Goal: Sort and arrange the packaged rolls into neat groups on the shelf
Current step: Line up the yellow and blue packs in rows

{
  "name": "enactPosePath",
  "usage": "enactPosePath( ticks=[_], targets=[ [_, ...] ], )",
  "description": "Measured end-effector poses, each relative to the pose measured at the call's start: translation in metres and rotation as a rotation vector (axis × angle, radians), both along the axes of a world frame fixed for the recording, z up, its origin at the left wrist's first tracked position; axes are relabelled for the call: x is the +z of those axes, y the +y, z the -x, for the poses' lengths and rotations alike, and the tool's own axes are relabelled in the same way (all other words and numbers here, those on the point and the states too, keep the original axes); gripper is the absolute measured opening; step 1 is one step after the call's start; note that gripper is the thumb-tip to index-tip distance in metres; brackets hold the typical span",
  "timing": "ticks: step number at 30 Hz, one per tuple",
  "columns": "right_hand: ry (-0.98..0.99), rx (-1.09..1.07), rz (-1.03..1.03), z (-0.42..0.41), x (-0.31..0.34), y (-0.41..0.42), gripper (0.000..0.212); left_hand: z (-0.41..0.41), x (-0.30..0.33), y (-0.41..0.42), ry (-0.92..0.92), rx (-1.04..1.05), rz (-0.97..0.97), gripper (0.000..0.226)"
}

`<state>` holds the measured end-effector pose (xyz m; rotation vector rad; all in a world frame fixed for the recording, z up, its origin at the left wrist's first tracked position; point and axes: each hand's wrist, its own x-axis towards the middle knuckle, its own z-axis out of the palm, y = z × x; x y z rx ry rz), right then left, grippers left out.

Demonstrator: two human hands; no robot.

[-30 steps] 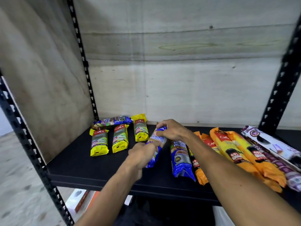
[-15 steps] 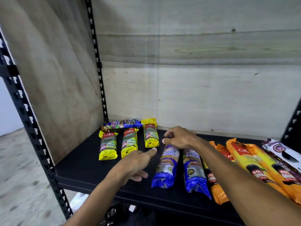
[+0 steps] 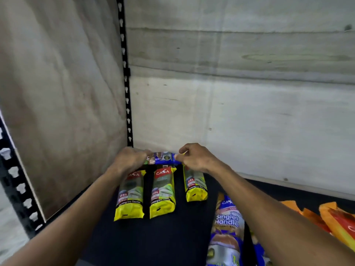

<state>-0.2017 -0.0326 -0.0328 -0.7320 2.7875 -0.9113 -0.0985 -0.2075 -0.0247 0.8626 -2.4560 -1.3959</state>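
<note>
Two hands meet at the back of a black shelf (image 3: 172, 237), each curled around one end of a blue packaged roll (image 3: 163, 158) that lies crosswise along the pale back wall (image 3: 249, 112). The left hand (image 3: 129, 160) grips the roll's left end, near the black perforated upright (image 3: 126, 93) in the corner; the right hand (image 3: 194, 159) pinches its right end between thumb and bent fingers.

Just in front of that roll, three yellow rolls lie lengthwise, pointing toward the shelf's front edge. The left yellow roll (image 3: 129, 196) and the middle yellow roll (image 3: 163, 192) sit side by side with a narrow gap between them, while the right yellow roll (image 3: 195, 186) lies slightly apart and further back, its top end partly covered by the right hand.

Nearer the camera, a blue roll marked "Singlet Handle" (image 3: 227, 227) rests beside the right forearm, partly hidden by it. Orange rolls (image 3: 326, 217) lie at the right edge of the view, cut off by the frame. A weathered side panel (image 3: 57, 93) closes the shelf on the left.
</note>
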Motion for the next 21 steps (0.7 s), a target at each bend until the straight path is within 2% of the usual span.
enactPosePath(
  ticks=[1, 4, 5, 6, 10, 13, 16, 21],
  targets=[
    [0.009, 0.016, -0.021, 0.005, 0.001, -0.008, 0.045, 0.011, -0.002, -0.01, -0.011, -0.004, -0.016, 0.043],
    [0.041, 0.072, -0.094, 0.016, 0.005, -0.032, 0.047, 0.07, -0.048, -0.074, -0.054, 0.074, -0.003, 0.087],
    [0.047, 0.081, -0.116, 0.019, 0.005, -0.038, 0.049, 0.085, -0.06, -0.09, -0.065, 0.092, 0.003, 0.096],
    [0.051, 0.086, -0.148, 0.023, 0.004, -0.046, 0.051, 0.088, -0.063, -0.096, -0.073, 0.106, -0.019, 0.093],
    [0.048, 0.067, -0.305, 0.04, -0.009, -0.075, 0.055, 0.064, -0.034, -0.066, -0.029, 0.069, -0.171, 0.059],
    [0.066, 0.034, -0.324, 0.048, -0.016, -0.088, 0.052, 0.072, -0.042, -0.07, -0.063, 0.042, -0.19, 0.041],
    [0.07, 0.006, -0.343, 0.051, -0.018, -0.096, 0.051, 0.082, -0.052, -0.077, -0.07, 0.029, -0.179, 0.031],
    [0.034, -0.066, -0.294, 0.052, -0.024, -0.105, 0.035, 0.091, -0.058, -0.081, -0.019, 0.073, -0.193, 0.023]
  ],
)
